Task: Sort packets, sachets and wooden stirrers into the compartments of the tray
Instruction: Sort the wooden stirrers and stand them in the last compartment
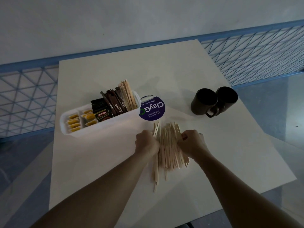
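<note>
Both my hands are cupped around the loose wooden stirrers point(169, 145) at 6 o'clock of the table point(213, 153), left hand point(146, 143) and right hand point(191, 143) curled on either flank. Light, stiff, slidey sticks, so I'd squeeze mid-length. Tray point(102, 127) sits at 10.

Light: I read it dim | table point(102, 162): cream, rectangular | railing point(255, 51): blue wire mesh, behind table | beyond railing: plain grey surface point(148, 17) | floor point(289, 116): grey, glossy

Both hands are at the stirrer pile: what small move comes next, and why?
Probably press the left hand and right hand inward to gather the wooden stirrers into one bundle: they lie fanned on the table, a few straggling.
</note>
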The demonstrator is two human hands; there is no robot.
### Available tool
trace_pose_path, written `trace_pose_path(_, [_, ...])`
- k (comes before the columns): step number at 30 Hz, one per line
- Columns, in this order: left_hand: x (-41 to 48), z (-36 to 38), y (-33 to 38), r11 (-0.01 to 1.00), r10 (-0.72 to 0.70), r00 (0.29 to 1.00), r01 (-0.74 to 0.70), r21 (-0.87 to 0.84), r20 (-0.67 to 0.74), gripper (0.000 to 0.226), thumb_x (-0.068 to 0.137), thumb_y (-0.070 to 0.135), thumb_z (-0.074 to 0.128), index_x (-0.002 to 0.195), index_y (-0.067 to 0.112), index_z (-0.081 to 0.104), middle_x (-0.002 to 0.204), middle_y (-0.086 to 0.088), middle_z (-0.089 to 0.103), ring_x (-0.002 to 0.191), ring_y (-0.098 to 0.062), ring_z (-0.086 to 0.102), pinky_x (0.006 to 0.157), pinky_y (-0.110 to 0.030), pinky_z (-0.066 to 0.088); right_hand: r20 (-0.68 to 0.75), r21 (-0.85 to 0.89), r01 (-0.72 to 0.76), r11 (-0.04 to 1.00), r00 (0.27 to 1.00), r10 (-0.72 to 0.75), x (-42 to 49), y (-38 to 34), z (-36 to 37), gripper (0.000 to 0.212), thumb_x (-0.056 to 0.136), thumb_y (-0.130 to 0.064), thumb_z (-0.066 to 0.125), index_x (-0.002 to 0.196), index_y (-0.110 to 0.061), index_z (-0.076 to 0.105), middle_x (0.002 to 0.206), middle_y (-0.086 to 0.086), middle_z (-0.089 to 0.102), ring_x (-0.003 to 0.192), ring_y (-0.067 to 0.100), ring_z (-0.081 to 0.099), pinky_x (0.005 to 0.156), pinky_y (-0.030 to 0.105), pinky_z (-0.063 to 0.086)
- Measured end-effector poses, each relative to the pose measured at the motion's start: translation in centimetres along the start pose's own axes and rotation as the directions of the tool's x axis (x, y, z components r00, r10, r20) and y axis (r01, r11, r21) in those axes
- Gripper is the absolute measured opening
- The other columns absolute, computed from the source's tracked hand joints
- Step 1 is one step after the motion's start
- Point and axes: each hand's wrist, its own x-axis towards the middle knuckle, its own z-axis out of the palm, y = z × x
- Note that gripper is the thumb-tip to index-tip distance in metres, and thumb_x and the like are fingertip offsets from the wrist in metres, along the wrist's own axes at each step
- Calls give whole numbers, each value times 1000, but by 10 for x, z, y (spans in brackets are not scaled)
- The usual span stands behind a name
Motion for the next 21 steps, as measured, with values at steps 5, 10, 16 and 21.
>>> trace_pose_path(5, [2,-15,1,998,-13,1000,14,-68,19,22,90,1,60,112,2,65,95,-12,67,73,-20,61,53,-21,48,16,37,-25,999,1000,24,4,-4,-6,15,89,-3,53,84,-6,68,81,9,65,69,20,63,52,24,48])
trace_pose_path(10, [4,-30,4,981,-35,998,45,-191,52,21,93,5,58,114,6,60,95,-14,69,75,-23,71,52,-27,54,-1,68,-21,997,1000,21,9,-10,-9,17,90,-3,52,84,-11,66,84,11,68,78,26,68,70,36,59])
trace_pose_path(16, [12,-47,14,891,-9,994,57,-451,107,23,98,7,50,119,6,59,88,-10,71,77,-20,70,77,-38,61,43,125,7,992,999,-12,16,-31,-10,17,95,-5,49,91,-12,63,91,15,66,83,33,64,65,33,49])
trace_pose_path(21, [17,-76,37,775,35,993,42,-631,108,26,98,0,49,121,6,60,90,-8,66,80,-16,62,78,-31,56,106,318,70,946,988,-109,21,-63,-19,20,97,1,45,98,-10,62,95,13,65,73,20,57,64,30,48])
